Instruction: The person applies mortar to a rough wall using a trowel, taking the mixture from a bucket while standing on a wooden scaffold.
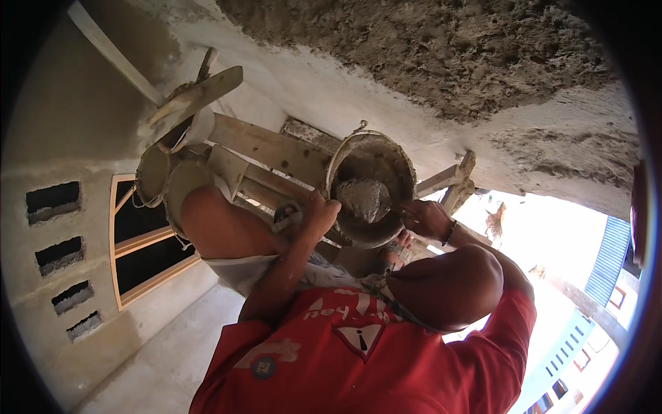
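Note:
A round, mortar-crusted bucket (pixel 369 159) with a wire handle stands among wooden planks (pixel 269 145) at the centre, holding wet grey mortar (pixel 362 200). My left hand (pixel 324 212) is closed on the bucket's left rim. My right hand (pixel 424 219), with a dark band at the wrist, grips the right side of the rim. My bare knees flank the bucket, and my red shirt fills the lower middle.
More dirty buckets (pixel 155 176) and flat wooden boards (pixel 200 96) are at the left, near a wall with square holes and a wooden-framed window (pixel 152 276). A rough plastered surface (pixel 448 62) runs along the top. Bright open air with buildings shows beyond the planks at right.

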